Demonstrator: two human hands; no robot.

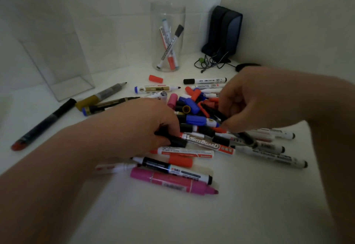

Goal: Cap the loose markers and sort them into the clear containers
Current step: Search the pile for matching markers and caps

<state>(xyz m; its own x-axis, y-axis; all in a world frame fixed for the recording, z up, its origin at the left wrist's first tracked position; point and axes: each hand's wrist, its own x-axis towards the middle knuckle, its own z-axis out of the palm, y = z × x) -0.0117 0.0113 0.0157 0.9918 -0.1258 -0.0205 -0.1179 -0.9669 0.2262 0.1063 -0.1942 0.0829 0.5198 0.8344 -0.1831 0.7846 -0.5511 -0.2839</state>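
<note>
Upper left: square clear container (57, 55). Centre-left: left hand (142, 122), fingers clamped on the black end of a whiteboard marker (203, 143) in the pile (194, 128) on the table (249, 205). Upper centre: round container (167, 38), a few markers inside. Right: right hand (255, 97) curled into the loose caps (194, 107); cannot tell if it grips one. Best practice: match cap colour, push on straight.

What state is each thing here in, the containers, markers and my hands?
Round container, upright, holds a few markers.
Square container, upright, empty.
Pink marker, uncapped, lying flat.
Red cap, loose, on no marker.
Left hand, grips the WhiteBoard marker by its black end.
Right hand, curled in the pile, grip unclear.
</note>
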